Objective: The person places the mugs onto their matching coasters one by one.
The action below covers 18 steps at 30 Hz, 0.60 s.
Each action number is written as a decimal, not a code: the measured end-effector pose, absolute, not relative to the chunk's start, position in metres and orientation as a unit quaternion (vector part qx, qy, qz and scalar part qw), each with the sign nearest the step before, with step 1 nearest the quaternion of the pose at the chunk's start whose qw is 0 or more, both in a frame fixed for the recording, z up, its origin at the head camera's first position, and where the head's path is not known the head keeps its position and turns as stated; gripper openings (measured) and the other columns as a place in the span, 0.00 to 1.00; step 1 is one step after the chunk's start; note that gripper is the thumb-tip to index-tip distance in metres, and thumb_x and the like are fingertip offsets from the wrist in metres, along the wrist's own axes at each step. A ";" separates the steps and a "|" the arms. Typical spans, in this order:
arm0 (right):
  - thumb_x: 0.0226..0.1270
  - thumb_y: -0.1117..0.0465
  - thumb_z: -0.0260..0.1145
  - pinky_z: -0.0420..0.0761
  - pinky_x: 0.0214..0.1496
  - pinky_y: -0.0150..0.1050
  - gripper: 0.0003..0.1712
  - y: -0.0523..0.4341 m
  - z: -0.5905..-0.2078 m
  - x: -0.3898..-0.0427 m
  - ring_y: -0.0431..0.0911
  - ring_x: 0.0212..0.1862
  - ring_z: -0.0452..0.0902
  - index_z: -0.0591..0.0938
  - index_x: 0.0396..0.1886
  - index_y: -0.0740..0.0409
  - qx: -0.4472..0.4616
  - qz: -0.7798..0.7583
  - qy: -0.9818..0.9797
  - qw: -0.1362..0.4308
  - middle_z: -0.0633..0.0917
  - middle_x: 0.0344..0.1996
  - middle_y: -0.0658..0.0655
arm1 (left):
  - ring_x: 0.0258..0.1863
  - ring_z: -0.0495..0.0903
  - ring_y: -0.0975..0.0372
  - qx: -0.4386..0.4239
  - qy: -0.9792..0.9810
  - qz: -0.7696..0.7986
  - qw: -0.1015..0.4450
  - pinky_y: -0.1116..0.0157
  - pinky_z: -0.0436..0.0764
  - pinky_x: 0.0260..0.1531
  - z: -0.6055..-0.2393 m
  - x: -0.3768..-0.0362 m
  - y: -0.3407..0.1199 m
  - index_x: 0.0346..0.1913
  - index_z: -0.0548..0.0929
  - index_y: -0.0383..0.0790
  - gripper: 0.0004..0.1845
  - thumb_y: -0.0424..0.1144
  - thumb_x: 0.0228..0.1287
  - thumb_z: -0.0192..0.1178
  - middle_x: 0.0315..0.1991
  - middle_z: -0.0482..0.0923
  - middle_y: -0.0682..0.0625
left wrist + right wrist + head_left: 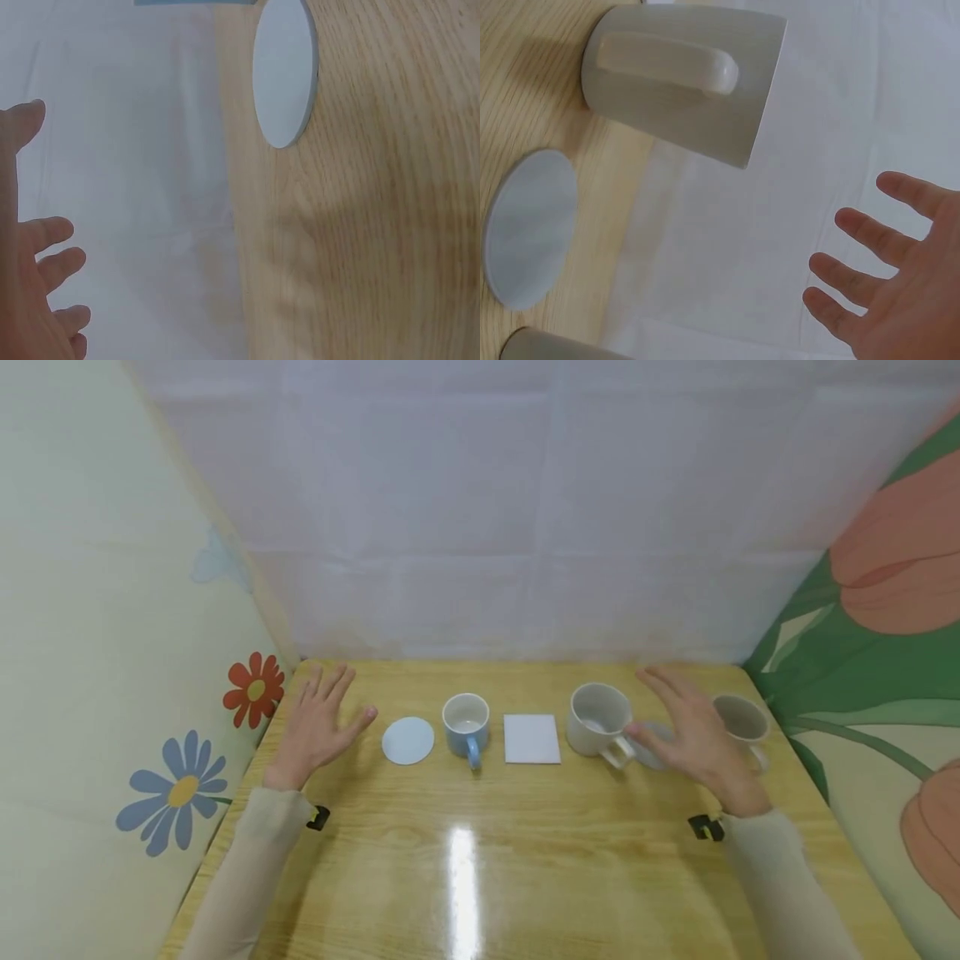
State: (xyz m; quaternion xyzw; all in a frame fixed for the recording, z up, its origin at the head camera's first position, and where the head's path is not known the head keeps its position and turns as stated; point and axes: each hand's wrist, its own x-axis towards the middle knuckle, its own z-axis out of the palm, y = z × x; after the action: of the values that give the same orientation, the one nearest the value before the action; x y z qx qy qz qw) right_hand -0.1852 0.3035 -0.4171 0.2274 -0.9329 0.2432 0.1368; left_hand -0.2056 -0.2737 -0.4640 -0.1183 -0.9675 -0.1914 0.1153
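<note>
My left hand (318, 727) hovers with spread fingers left of a round pale blue coaster (408, 741), touching nothing. My right hand (693, 731) is held up, fingers apart, over a round grey coaster (531, 229) that it partly covers in the head view. Just left of that hand stands a large white mug (598, 722), handle toward the front right. A grey mug (741, 720) is partly hidden behind the right hand. Between the hands are a small light blue cup (467, 727), handle to the front, and a square white coaster (531, 739).
The items stand in a row near the back of the wooden table (375, 877). A white cloth (487, 510) hangs behind it. Flower-printed cloths (150, 652) flank both sides. A bright light reflection crosses the table's front middle.
</note>
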 end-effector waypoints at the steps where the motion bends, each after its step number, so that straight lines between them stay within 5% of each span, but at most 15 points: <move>1: 0.68 0.47 0.75 0.61 0.73 0.79 0.49 0.302 -0.418 -0.184 0.72 0.78 0.62 0.67 0.82 0.59 0.228 0.245 -0.932 0.137 0.68 0.80 0.69 | 0.86 0.42 0.35 -0.123 -0.966 -0.196 0.116 0.33 0.47 0.82 -0.465 -0.205 -0.273 0.85 0.60 0.38 0.48 0.67 0.75 0.57 0.85 0.56 0.36; 18: 0.68 0.48 0.74 0.64 0.73 0.77 0.44 0.274 -0.423 -0.172 0.72 0.75 0.66 0.71 0.78 0.62 0.252 0.280 -0.916 0.140 0.73 0.76 0.70 | 0.85 0.48 0.35 -0.159 -0.949 -0.242 0.121 0.31 0.51 0.80 -0.481 -0.197 -0.269 0.83 0.64 0.37 0.42 0.58 0.77 0.60 0.83 0.61 0.36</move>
State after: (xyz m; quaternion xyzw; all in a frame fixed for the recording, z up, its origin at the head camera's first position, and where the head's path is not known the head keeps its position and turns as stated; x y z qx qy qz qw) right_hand -0.1718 0.2744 -0.4230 0.2522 -0.9157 0.2800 0.1399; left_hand -0.1968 -0.2686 -0.4806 -0.1594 -0.9494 -0.2420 0.1209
